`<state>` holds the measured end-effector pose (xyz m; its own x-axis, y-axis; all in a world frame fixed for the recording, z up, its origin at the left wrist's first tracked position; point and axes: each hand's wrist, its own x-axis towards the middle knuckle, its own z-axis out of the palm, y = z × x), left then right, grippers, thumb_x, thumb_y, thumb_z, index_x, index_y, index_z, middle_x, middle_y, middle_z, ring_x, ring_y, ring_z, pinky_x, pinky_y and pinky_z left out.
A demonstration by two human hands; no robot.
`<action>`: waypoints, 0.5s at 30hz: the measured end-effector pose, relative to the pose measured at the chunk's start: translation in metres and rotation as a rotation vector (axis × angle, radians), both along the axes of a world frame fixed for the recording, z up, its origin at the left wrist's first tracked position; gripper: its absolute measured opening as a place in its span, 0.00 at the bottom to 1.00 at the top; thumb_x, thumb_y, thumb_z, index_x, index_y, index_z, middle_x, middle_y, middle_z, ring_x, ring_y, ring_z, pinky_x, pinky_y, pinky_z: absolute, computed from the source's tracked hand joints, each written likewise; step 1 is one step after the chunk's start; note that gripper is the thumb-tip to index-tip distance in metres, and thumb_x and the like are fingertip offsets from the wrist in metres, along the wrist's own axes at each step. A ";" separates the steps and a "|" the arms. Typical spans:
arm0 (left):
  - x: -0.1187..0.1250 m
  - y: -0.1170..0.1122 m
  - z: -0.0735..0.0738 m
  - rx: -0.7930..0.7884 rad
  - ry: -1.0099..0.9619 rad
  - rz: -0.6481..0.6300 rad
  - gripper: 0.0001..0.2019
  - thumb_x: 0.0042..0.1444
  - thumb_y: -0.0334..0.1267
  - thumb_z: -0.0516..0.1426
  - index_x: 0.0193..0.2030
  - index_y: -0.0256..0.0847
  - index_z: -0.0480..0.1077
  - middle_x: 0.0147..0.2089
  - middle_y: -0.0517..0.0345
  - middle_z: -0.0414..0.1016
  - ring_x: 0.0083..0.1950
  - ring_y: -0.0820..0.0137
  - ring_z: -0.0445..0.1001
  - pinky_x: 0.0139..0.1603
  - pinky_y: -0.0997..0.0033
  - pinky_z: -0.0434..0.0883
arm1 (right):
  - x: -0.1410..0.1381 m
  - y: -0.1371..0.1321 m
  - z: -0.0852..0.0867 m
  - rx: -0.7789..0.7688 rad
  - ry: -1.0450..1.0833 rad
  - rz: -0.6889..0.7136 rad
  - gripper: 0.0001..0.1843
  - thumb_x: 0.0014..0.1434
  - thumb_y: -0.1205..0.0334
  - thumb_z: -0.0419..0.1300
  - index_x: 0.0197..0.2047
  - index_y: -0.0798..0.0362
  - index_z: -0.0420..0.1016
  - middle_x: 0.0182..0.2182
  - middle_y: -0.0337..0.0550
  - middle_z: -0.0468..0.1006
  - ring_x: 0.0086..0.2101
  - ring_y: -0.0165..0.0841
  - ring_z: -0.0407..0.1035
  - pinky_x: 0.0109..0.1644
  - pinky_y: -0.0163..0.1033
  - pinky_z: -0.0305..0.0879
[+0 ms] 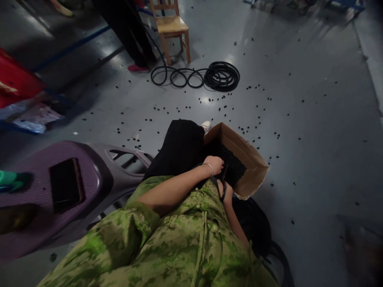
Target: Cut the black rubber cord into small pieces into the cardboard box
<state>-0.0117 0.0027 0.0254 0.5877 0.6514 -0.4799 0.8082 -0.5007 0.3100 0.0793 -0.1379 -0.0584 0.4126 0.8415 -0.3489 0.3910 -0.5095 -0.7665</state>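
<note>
A cardboard box (253,157) rests against my lap, holding many small black pieces (235,165). My left hand (214,163), a bracelet on its wrist, reaches to the box's near edge with fingers curled around a thin black tube (223,184). My right hand (227,194) sits just below it at the box's lower corner, closed on the same black tube. What the fingertips do is partly hidden.
Small black pieces lie scattered over the grey floor (299,119). A coiled black hose (220,75) lies ahead by a wooden chair (172,26). A purple plastic stool (89,175) with a phone (66,184) stands left. Another person's legs (128,32) stand near the chair.
</note>
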 end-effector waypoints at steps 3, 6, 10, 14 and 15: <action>0.001 0.001 -0.001 0.005 0.013 0.004 0.13 0.60 0.41 0.53 0.45 0.41 0.76 0.43 0.46 0.78 0.45 0.60 0.77 0.41 0.68 0.71 | 0.000 0.000 -0.004 0.011 -0.027 0.022 0.30 0.50 0.34 0.49 0.19 0.54 0.64 0.18 0.39 0.65 0.25 0.30 0.56 0.32 0.36 0.57; 0.001 0.000 -0.001 0.007 0.014 0.010 0.13 0.60 0.41 0.53 0.45 0.40 0.75 0.43 0.45 0.78 0.45 0.59 0.77 0.42 0.67 0.71 | -0.001 0.001 -0.007 0.017 -0.037 0.040 0.30 0.50 0.33 0.47 0.19 0.54 0.63 0.18 0.39 0.63 0.24 0.30 0.56 0.31 0.37 0.56; 0.001 -0.001 -0.001 0.008 0.013 0.024 0.14 0.60 0.42 0.52 0.44 0.39 0.75 0.45 0.44 0.78 0.46 0.59 0.77 0.42 0.67 0.71 | -0.001 0.000 -0.008 0.018 -0.024 0.038 0.30 0.50 0.33 0.49 0.19 0.53 0.62 0.17 0.39 0.64 0.25 0.30 0.56 0.31 0.36 0.57; 0.002 -0.002 -0.001 0.021 0.016 0.019 0.13 0.60 0.41 0.52 0.45 0.40 0.75 0.45 0.44 0.78 0.45 0.59 0.77 0.42 0.67 0.71 | 0.001 -0.001 -0.004 0.016 -0.008 0.034 0.30 0.50 0.33 0.50 0.20 0.54 0.64 0.18 0.38 0.64 0.25 0.30 0.57 0.31 0.36 0.58; 0.002 -0.002 -0.002 0.021 0.019 0.009 0.13 0.60 0.41 0.52 0.45 0.40 0.75 0.45 0.44 0.78 0.45 0.59 0.77 0.42 0.67 0.71 | 0.002 -0.001 -0.002 0.014 -0.002 0.036 0.30 0.50 0.33 0.50 0.20 0.54 0.65 0.18 0.38 0.65 0.25 0.30 0.57 0.32 0.36 0.58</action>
